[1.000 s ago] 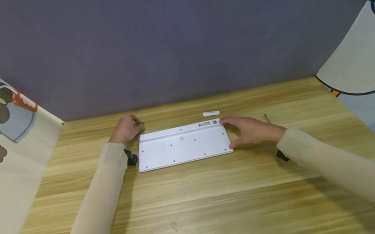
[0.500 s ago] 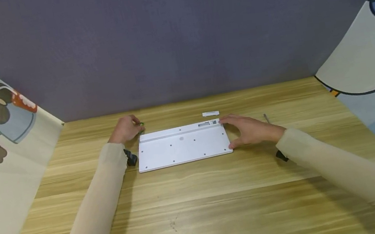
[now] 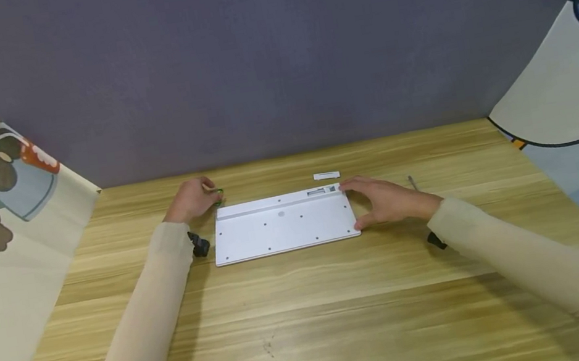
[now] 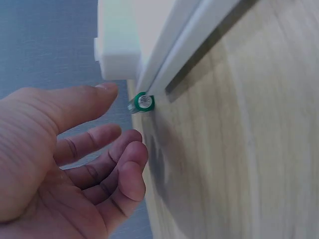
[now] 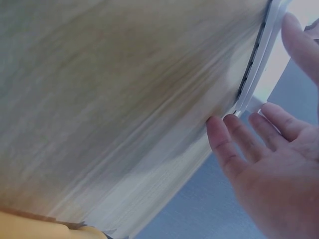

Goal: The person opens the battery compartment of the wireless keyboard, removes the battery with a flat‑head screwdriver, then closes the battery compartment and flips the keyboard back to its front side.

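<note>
A white keyboard [image 3: 285,225] lies underside up on the table, its small battery slot [image 3: 319,191] uncovered at the far right. Just off its far left corner is a green battery [image 4: 144,102], its silver end showing in the left wrist view. My left hand [image 3: 192,200] is beside the battery, thumb and loosely bent fingers apart, with a gap between them and nothing gripped. At the keyboard's right end, my right hand [image 3: 384,198] spans the short side. Its thumb touches near the front corner and its fairly straight fingers rest by the back corner.
A small white battery cover [image 3: 326,175] lies behind the keyboard. A thin grey tool [image 3: 412,182], partly hidden by the right wrist, lies on the wooden table [image 3: 311,327]. A dark grey panel [image 3: 271,58] stands along the back edge.
My left hand has drawn back slightly to the left, showing a little more of the green battery. The right hand and the keyboard keep their places.
</note>
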`<state>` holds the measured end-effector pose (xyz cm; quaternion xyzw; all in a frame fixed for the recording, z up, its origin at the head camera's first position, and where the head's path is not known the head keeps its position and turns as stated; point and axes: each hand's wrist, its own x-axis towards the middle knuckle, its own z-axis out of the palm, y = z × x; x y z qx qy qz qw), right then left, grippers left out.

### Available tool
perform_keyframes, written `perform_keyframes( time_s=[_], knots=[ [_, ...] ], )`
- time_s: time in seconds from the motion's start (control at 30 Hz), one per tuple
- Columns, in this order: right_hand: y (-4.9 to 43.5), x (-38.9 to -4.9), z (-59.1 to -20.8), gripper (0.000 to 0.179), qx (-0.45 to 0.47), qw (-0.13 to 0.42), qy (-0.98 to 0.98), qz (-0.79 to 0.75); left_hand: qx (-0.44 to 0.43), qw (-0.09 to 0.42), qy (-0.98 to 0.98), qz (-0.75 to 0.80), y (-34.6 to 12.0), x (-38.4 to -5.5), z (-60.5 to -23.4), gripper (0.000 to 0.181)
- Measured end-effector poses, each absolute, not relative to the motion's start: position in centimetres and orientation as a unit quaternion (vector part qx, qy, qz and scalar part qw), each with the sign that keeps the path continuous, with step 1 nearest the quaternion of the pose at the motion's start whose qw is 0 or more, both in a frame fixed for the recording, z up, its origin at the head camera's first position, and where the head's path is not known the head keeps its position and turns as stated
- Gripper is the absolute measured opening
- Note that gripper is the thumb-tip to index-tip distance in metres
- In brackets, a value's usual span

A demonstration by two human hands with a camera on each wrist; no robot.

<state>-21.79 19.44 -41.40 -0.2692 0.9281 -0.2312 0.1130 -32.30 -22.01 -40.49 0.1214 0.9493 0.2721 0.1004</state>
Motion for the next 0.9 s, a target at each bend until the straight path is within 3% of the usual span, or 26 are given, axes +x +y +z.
perform_keyframes(
  time_s=[0.6, 0.9],
  knots=[
    [19.4, -22.3, -41.7, 0.090, -0.264, 0.111, 0.927, -0.241, 0.240, 0.114, 0.931, 0.252, -22.5, -29.0, -38.9, 0.047],
    [18.8, -22.9, -41.2, 0.092, -0.249, 0.132, 0.928, -0.244, 0.285, 0.101, 0.932, 0.201, -22.9, -26.6, -39.6, 0.059]
  ],
)
